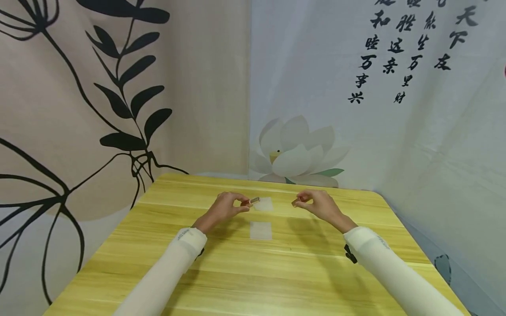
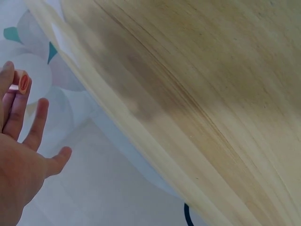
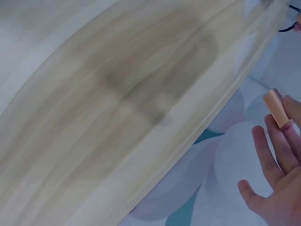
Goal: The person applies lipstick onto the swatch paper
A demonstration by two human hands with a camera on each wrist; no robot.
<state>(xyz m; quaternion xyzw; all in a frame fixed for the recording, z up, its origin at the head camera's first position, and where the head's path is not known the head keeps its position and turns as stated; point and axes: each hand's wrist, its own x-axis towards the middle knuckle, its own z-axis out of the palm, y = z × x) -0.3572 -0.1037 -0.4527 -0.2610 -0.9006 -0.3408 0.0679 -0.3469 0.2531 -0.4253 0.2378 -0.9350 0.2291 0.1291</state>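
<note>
My left hand [image 1: 226, 206] pinches a small metallic tube, like a lipstick [image 1: 254, 200], between thumb and fingers above the far part of the table. In the left wrist view, the lipstick-like tube [image 2: 21, 81] shows a round red end, and the other fingers spread away from it. Facing it across a gap, my right hand [image 1: 322, 206] pinches a short rose-gold cylinder [image 3: 275, 108] with a pinkish-red end. Fingers partly cover this cylinder in the head view. The two pieces are apart, both held off the table.
Two pale square patches [image 1: 261, 231] lie on the wooden table [image 1: 253, 276], one behind the other, between the hands. The farther square [image 1: 266, 203] is partly behind the left-hand tube. Printed curtains [image 1: 209, 87] hang behind the table's far edge.
</note>
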